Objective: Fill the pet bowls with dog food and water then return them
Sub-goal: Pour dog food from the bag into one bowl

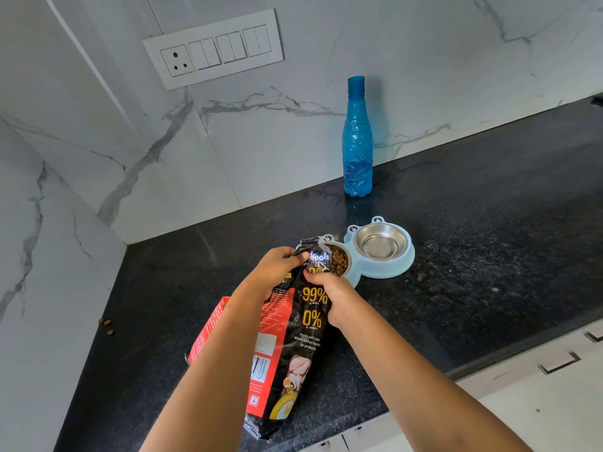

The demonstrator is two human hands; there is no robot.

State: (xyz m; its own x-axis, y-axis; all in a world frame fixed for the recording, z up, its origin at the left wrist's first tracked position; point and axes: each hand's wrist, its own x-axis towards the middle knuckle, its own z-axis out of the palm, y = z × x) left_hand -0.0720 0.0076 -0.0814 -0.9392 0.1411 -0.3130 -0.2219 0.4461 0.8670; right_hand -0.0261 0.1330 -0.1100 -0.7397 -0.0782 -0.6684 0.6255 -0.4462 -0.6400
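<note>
A black and red dog food bag (287, 340) lies tilted on the dark counter, its top end over the left bowl. My left hand (277, 265) pinches the bag's top from the left. My right hand (329, 295) grips the bag's neck from the right. The light blue double pet bowl stand (404, 262) sits just beyond my hands. Its left steel bowl (339, 262) holds brown kibble and is partly hidden by the bag. The right steel bowl (381, 241) is empty. A capped blue water bottle (357, 141) stands upright behind the bowls, near the wall.
Three loose kibble pieces (107, 325) lie at the counter's left edge by the marble wall. A white switch panel (213, 48) is on the back wall. The counter's front edge runs along white drawers (554, 363) at the lower right.
</note>
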